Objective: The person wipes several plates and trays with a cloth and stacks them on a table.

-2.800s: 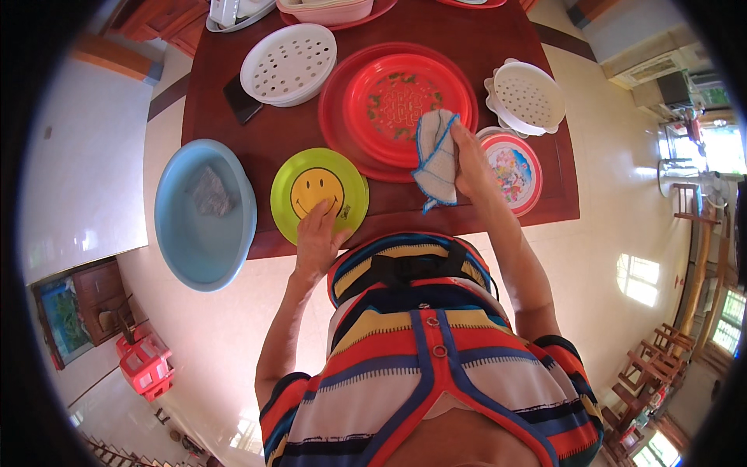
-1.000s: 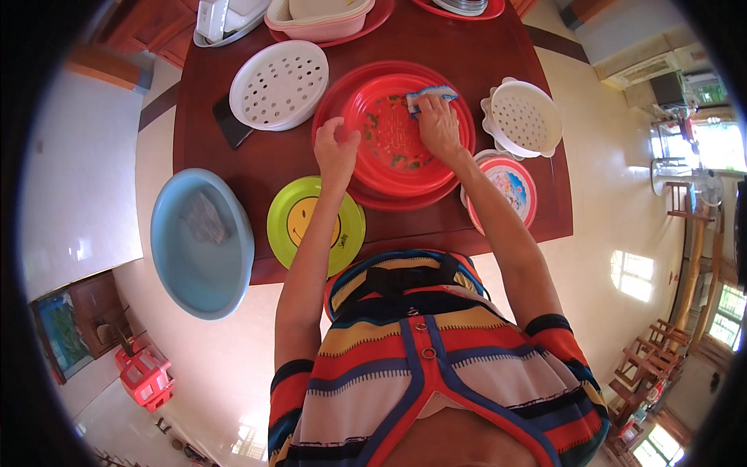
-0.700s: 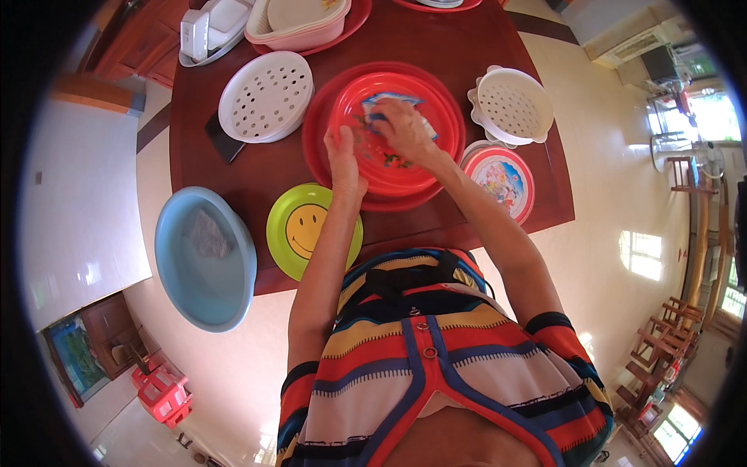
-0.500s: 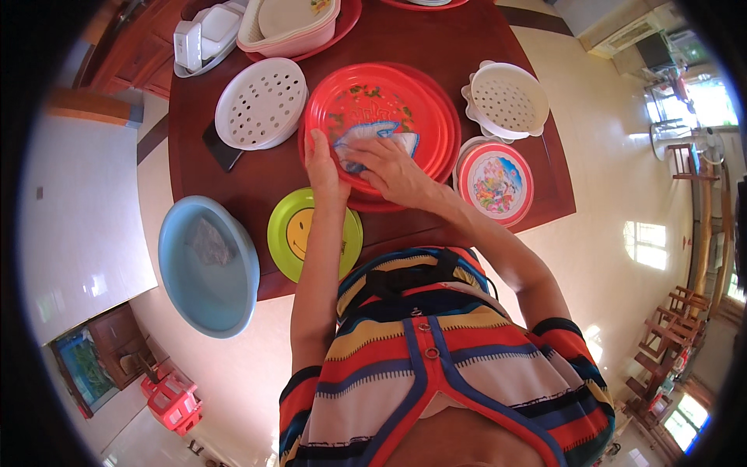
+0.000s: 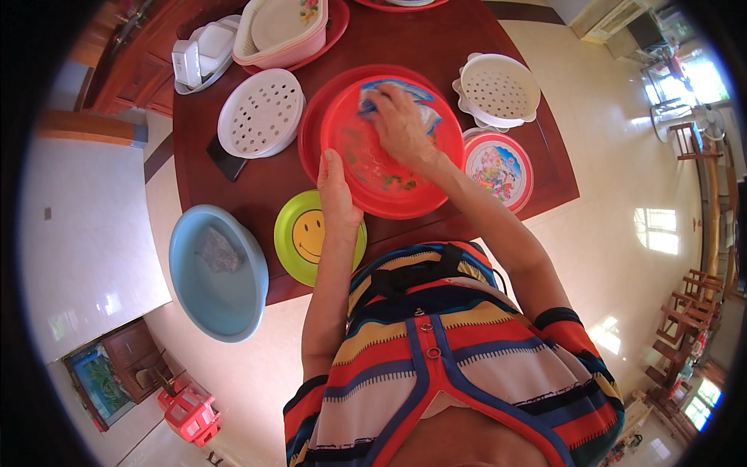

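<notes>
1. Fingers of my right hand (image 5: 399, 127) grip the blue-edged cloth (image 5: 427, 117), bunched against the inside of the red dish (image 5: 341, 117); if it snagged, I could shove the dish away from me.
2. Those of my left hand (image 5: 338, 188) clasp its left rim, thumb on top, the rest hidden; a slack hold could let it spin under uneven pressure.
3. It sits over the larger tray (image 5: 310, 128), off-centre toward the right; whether they touch I cannot tell. If I lost hold, it could skid.
4. Just right lies the picture lid (image 5: 498, 173), near my forearm; a wide swing could knock it.
5. Under my left forearm, the green plate (image 5: 289, 247) lies at the front edge of the bench (image 5: 424, 39); a dropped elbow could tip it off.
</notes>
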Available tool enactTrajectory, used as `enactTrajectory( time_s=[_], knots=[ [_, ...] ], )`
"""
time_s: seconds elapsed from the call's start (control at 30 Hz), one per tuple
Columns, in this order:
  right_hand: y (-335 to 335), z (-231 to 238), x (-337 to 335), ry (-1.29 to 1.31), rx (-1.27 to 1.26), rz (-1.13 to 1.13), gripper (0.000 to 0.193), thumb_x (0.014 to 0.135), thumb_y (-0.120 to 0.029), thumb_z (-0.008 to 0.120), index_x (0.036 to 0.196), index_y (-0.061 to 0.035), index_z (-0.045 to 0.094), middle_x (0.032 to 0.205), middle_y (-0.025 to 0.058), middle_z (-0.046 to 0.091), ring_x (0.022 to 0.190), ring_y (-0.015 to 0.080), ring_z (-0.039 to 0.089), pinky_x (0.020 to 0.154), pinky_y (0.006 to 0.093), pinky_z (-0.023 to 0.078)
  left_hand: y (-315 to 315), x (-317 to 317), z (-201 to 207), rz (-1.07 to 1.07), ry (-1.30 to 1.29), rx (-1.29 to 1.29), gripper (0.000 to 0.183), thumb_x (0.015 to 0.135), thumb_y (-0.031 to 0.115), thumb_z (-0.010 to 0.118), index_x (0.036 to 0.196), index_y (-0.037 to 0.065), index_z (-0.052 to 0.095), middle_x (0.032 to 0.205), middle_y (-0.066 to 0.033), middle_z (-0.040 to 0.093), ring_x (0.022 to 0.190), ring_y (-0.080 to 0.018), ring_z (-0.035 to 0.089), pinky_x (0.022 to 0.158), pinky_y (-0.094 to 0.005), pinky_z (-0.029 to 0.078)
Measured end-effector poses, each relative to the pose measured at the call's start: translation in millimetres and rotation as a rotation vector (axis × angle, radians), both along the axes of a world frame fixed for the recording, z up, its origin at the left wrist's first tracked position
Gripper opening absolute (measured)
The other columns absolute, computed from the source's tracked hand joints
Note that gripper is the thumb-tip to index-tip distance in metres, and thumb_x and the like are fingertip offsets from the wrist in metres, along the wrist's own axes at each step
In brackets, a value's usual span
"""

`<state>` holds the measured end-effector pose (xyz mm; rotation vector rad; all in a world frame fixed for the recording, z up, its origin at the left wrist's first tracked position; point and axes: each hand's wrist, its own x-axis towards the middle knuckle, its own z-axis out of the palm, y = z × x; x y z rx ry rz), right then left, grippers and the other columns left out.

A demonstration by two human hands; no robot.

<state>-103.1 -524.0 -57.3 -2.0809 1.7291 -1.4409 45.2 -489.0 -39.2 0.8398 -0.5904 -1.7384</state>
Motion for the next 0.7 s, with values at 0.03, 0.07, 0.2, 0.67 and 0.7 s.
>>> enactTrajectory(
  time_s=[0.03, 0.07, 0.2, 0.67, 0.7],
  knots=[
    [4, 6, 6, 0.000, -0.021, 0.050, 0.033, 0.077, -0.002, 0.057, 0.110, -0.0019, 0.055, 0.115, 0.0170, 0.051, 0.105, 0.0368, 0.048, 0.090, 0.0439, 0.040, 0, 0, -2, -0.009, 0.018, -0.004, 0.047, 0.098, 0.039, 0.039, 0.129, 0.003, 0.043, 0.128, -0.0112, 0.050, 0.113, -0.0227, 0.052, 0.094, -0.0393, 0.045],
    [11, 9, 13, 0.060, -0.024, 0.144, 0.033, 0.076, -0.001, 0.057, 0.109, -0.0019, 0.055, 0.115, 0.0164, 0.052, 0.105, 0.0365, 0.049, 0.090, 0.0435, 0.040, 1, 1, -3, -0.012, 0.037, -0.009, 0.049, 0.097, 0.041, 0.038, 0.129, 0.003, 0.043, 0.128, -0.0115, 0.050, 0.113, -0.0225, 0.052, 0.094, -0.0387, 0.045],
    [59, 23, 33, 0.132, 0.053, 0.429, 0.033, 0.075, 0.001, 0.056, 0.108, -0.0026, 0.057, 0.116, 0.0142, 0.053, 0.107, 0.0340, 0.050, 0.090, 0.0413, 0.041, -6, 16, -3, 0.002, -0.069, -0.008, 0.057, 0.096, 0.048, 0.034, 0.126, 0.002, 0.046, 0.124, -0.0114, 0.053, 0.109, -0.0217, 0.054, 0.090, -0.0370, 0.046],
    [43, 92, -1, 0.450, -0.104, 0.287, 0.040, 0.073, -0.012, 0.066, 0.112, -0.0112, 0.055, 0.114, 0.0069, 0.052, 0.103, 0.0287, 0.048, 0.086, 0.0433, 0.040, 13, 16, 20, -0.194, -0.030, -0.004, 0.036, 0.097, 0.030, 0.045, 0.118, 0.002, 0.054, 0.108, -0.0077, 0.061, 0.093, -0.0141, 0.061, 0.080, -0.0295, 0.052],
    [39, 92, -4, 0.449, -0.075, 0.293, 0.041, 0.071, -0.015, 0.068, 0.110, -0.0118, 0.055, 0.113, 0.0057, 0.053, 0.103, 0.0271, 0.049, 0.086, 0.0420, 0.039, 15, 14, 24, -0.212, -0.034, 0.001, 0.035, 0.097, 0.029, 0.045, 0.117, 0.002, 0.055, 0.107, -0.0069, 0.061, 0.092, -0.0132, 0.061, 0.079, -0.0286, 0.053]
  ],
)
